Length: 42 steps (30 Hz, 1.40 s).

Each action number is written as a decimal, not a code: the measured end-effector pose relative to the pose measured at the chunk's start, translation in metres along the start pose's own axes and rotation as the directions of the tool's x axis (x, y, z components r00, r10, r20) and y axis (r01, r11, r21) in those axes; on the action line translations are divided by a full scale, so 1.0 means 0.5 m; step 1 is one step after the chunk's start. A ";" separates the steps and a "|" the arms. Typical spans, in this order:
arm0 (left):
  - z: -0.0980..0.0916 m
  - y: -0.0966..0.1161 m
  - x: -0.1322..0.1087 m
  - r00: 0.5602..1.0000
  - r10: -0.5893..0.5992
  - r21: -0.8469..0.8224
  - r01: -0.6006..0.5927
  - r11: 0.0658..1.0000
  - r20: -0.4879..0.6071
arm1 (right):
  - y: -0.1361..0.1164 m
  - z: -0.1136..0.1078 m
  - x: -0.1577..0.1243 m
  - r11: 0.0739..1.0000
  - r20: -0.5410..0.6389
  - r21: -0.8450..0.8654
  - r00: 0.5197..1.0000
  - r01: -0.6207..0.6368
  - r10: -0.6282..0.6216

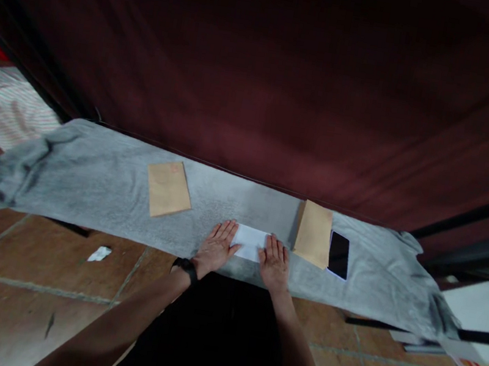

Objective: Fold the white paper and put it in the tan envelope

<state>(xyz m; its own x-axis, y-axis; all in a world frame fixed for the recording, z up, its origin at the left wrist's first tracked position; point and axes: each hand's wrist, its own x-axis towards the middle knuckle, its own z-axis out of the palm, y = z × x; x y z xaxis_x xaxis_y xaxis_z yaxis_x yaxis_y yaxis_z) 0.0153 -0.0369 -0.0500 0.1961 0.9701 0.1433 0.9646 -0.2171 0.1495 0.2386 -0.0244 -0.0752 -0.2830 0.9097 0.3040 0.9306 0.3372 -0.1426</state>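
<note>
A white sheet of paper (pixel 248 243), rectangular and perhaps folded, lies flat on the grey cloth in front of me. My left hand (pixel 216 245) rests on its left end, fingers stretched out and the thumb on the paper. On the right end lies my right hand (pixel 274 262), palm down with its fingers extended. Both hands press flat and grip nothing. To the left is a brown envelope (pixel 169 189) lying at a slant. Just right of my right hand sits a thicker stack of brown envelopes (pixel 314 234).
A phone (pixel 339 255) with a dark screen lies beside the envelope stack. Grey cloth (pixel 100 185) covers the narrow table. Behind it hangs a dark red curtain (pixel 257 104). A crumpled white scrap (pixel 99 254) is on the tiled floor; striped fabric (pixel 13 106) is at far left.
</note>
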 end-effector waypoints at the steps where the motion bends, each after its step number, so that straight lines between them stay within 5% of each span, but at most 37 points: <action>1: 0.000 -0.004 -0.002 1.000 -0.002 0.004 0.002 1.000 -0.005 | 0.003 0.000 -0.002 1.000 -0.001 -0.001 1.000 -0.001 0.001; 9: -0.005 -0.013 -0.008 1.000 0.000 0.037 0.001 0.999 -0.010 | -0.002 -0.014 0.000 0.998 -0.036 0.014 0.998 -0.056 0.057; 19: -0.008 -0.012 -0.005 1.000 0.007 0.061 -0.008 0.998 0.011 | -0.147 -0.013 -0.025 0.984 -0.011 0.145 0.995 0.102 -0.101; 28: -0.011 -0.006 -0.010 1.000 0.011 0.043 -0.010 0.999 -0.018 | -0.053 -0.034 -0.070 0.994 -0.051 0.075 0.996 0.073 -0.070; 34: -0.026 0.000 -0.010 0.997 0.022 0.045 -0.019 0.999 -0.079 | -0.035 -0.036 -0.081 0.995 -0.035 0.072 0.997 0.067 -0.065; 42: -0.013 0.059 -0.039 0.920 0.390 -0.023 -0.391 0.920 -0.041 | -0.039 -0.040 -0.080 0.995 -0.037 0.073 0.997 0.071 -0.069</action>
<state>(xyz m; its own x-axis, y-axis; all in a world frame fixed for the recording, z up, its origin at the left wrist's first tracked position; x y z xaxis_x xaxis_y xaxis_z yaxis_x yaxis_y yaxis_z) 0.0389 -0.0627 -0.0418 0.5496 0.8030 0.2304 0.8067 -0.5818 0.1035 0.2366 -0.0720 -0.0657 -0.3374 0.8747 0.3480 0.8887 0.4179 -0.1887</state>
